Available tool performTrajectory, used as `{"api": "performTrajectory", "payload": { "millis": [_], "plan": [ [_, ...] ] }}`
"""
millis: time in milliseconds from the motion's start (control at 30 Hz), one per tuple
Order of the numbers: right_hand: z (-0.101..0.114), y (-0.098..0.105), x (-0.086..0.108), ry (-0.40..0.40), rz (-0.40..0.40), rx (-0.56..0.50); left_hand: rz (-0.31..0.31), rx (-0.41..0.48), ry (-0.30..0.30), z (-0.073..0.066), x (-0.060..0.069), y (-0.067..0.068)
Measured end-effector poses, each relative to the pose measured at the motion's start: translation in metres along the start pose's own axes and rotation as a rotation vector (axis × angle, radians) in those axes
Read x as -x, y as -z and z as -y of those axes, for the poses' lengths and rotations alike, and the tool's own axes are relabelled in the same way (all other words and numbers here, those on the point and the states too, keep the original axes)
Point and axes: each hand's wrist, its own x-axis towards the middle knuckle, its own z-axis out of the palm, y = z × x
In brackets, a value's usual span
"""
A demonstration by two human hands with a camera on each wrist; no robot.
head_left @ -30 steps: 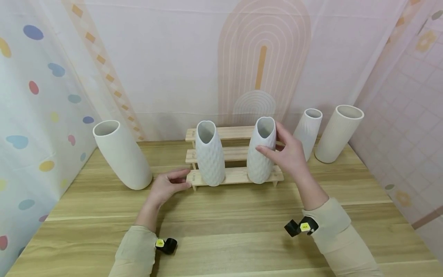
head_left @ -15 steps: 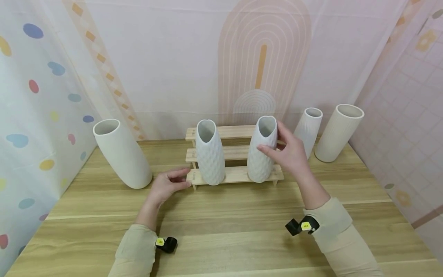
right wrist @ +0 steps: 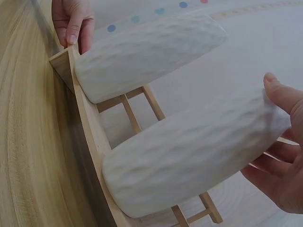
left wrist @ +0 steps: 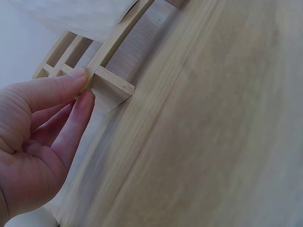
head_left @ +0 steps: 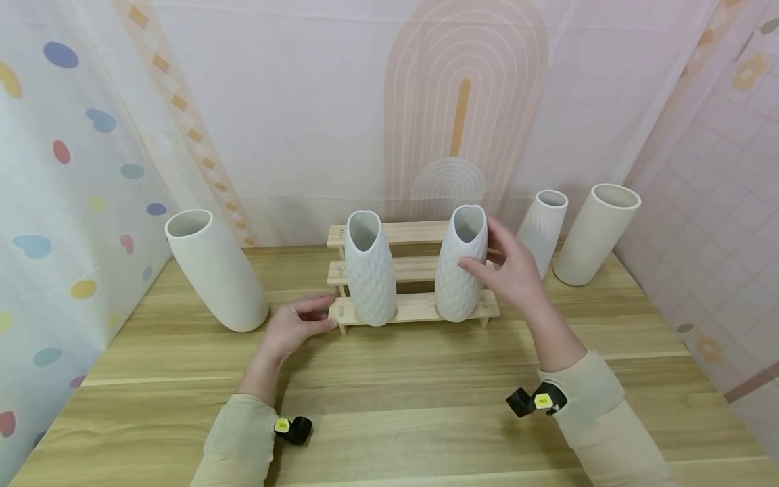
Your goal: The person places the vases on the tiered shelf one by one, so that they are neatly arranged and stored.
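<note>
A three-step wooden display stand (head_left: 420, 308) stands on the table. My left hand (head_left: 298, 328) pinches the left end of its lowest step; the left wrist view shows the thumb (left wrist: 75, 80) and a fingertip meeting on the wood. Two white dimpled vases with notched mouths stand upright on that step: a left vase (head_left: 371, 284) and a right vase (head_left: 453, 284). Around the upper right side of the right vase is my right hand (head_left: 514, 270), its fingers behind it. In the right wrist view its thumb (right wrist: 279, 92) looks raised off the surface, fingers loosely spread.
A tall smooth white vase (head_left: 219, 277) stands left of the stand. To the right are a small tapered vase (head_left: 543, 226) and a wider ribbed vase (head_left: 593, 240). Behind the table (head_left: 389, 419) hangs a patterned curtain (head_left: 304, 122).
My right hand has shifted slightly to the right, its thumb sliding back toward the right vase's edge. The vases stay where they were, and my left hand has not visibly moved.
</note>
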Motion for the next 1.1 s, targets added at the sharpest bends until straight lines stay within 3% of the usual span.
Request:
{"api": "performTrajectory", "payload": {
  "millis": [333, 767, 1100],
  "plan": [
    [-0.010, 0.029, 0.011, 0.051, -0.016, -0.061, -0.004, 0.007, 0.009, -0.001, 0.002, 0.000],
    [-0.025, 0.076, 0.027, 0.175, -0.140, -0.233, -0.005, -0.005, 0.008, -0.001, 0.001, -0.001],
    [-0.025, 0.108, 0.031, 0.132, -0.242, -0.199, -0.006, -0.013, 0.007, 0.002, 0.001, 0.000]
  ]
}}
